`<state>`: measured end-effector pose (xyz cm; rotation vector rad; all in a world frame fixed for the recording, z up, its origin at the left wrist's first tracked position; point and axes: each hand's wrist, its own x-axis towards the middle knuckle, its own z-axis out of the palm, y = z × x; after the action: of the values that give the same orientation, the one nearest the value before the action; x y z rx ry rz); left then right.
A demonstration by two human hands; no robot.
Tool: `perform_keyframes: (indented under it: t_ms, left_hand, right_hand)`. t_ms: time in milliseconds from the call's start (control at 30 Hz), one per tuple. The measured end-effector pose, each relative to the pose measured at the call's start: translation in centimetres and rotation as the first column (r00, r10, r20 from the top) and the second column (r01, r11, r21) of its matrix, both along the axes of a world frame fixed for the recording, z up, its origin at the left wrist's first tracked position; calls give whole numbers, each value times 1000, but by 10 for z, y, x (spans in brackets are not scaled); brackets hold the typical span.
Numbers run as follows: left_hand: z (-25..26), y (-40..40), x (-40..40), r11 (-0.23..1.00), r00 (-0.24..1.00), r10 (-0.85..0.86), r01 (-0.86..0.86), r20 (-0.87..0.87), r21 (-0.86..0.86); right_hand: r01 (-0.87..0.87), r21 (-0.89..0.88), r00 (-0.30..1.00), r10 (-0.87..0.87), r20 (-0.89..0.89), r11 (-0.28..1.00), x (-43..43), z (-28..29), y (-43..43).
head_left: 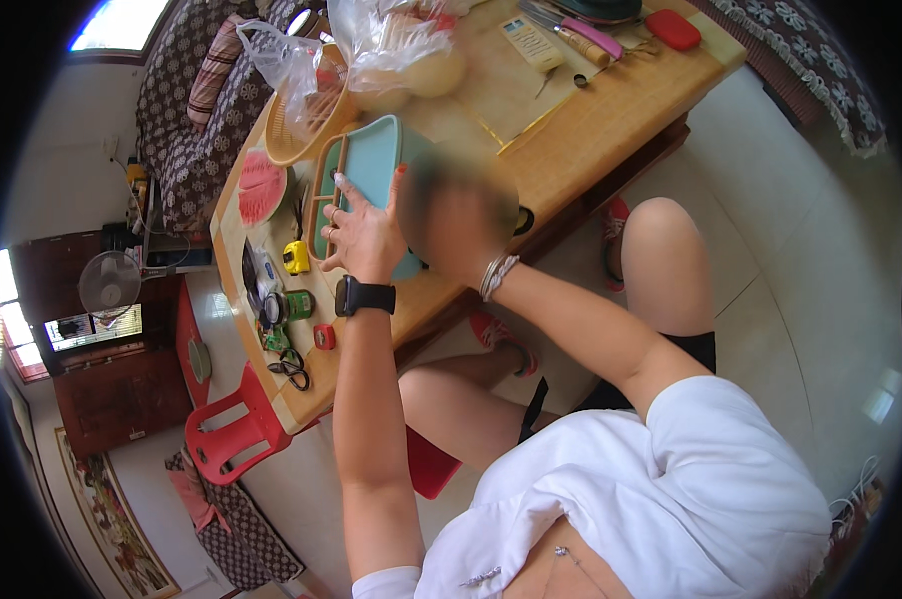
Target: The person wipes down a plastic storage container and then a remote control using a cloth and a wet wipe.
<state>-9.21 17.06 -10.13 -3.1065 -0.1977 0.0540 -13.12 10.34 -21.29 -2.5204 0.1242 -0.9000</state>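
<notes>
A light-blue plastic box [367, 161] with tan-rimmed compartments [324, 196] stands tilted on the wood-edged table [451, 296] before me. My left hand [363, 232], with rings and a watch at its wrist, rests on the box with fingers spread over the rims and the blue side. My right hand [462, 224] is at the box's right side. A round blur covers most of that hand, so its fingers and anything in them are hidden. A black ring-shaped end [524, 220] shows just past the blur. Left of the box lies a yellow tape measure [296, 257].
Watermelon [262, 187], scissors [292, 368], a green can [299, 305] and a red case [324, 336] lie at left. Behind are a yellow basket [275, 135] and plastic-bagged round items [406, 67]. A remote [532, 43], knives [582, 46] and a red box [673, 29] are at far right.
</notes>
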Motion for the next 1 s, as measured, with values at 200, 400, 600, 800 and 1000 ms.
perform_keyframes:
  t_ms: [200,400,600,800,1000]
  left_hand:
    - [3,71,21,881,887,-444,457,-127,117]
    - [6,72,28,807,865,-398,488,304,-331]
    - [-9,45,13,982,979,-180,185,97,-49]
    - [-11,54,14,955,953,-288,293,89,-48]
    - [-12,52,18,959,953,-279,283,119,-18]
  right_hand:
    - [-336,275,940,337,47,901,22,-2,-50]
    - [-280,832,959,93,269,479,75,32,-71]
    - [-273,417,919,108,378,867,30,-1,12]
    - [-247,644,933,-1,359,724,16,15,23]
    - [-202,576,970,82,228,792,101,28,-48]
